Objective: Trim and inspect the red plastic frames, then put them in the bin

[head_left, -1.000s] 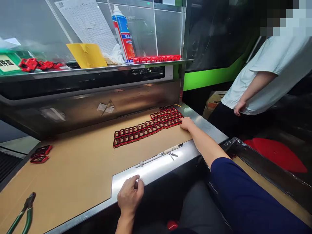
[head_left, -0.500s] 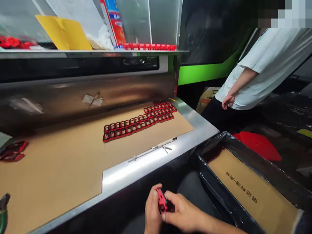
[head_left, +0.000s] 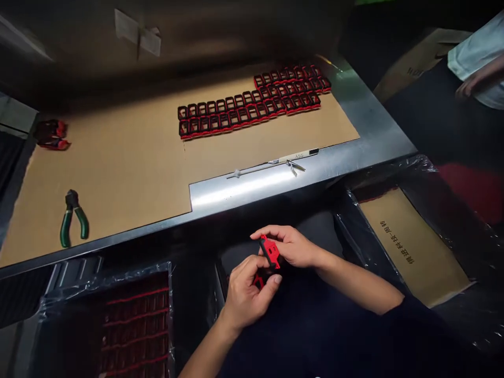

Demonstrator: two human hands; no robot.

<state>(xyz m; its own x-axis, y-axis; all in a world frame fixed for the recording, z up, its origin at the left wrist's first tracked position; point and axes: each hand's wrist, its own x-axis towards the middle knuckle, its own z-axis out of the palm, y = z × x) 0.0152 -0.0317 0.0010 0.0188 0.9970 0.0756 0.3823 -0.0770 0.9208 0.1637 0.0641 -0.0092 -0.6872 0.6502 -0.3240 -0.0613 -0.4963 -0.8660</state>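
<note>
Between my two hands, above my lap, is a small red-and-black plastic frame part (head_left: 271, 252). My left hand (head_left: 246, 289) grips its lower end, with thumb and fingers closed around it. From the upper right, my right hand (head_left: 291, 245) holds the same part, its fingers curled behind it. Some red plastic also shows low down between the left thumb and fingers. Rows of similar red-and-black frames (head_left: 236, 113) stand on the cardboard sheet (head_left: 129, 163) that covers the workbench.
Green-handled cutters (head_left: 73, 218) lie at the bench's left; more parts (head_left: 52, 135) sit behind them. A white pen-like tool (head_left: 298, 157) and small metal tweezers (head_left: 294, 167) lie near the front edge. A plastic-lined bin of parts (head_left: 136, 320) stands lower left, a lined box with cardboard (head_left: 409, 252) right.
My view has tilted down and swung left, bringing the lower-left bin and the whole cutters into sight. Both hands still hold the part, now turned differently. The other person is mostly out of view.
</note>
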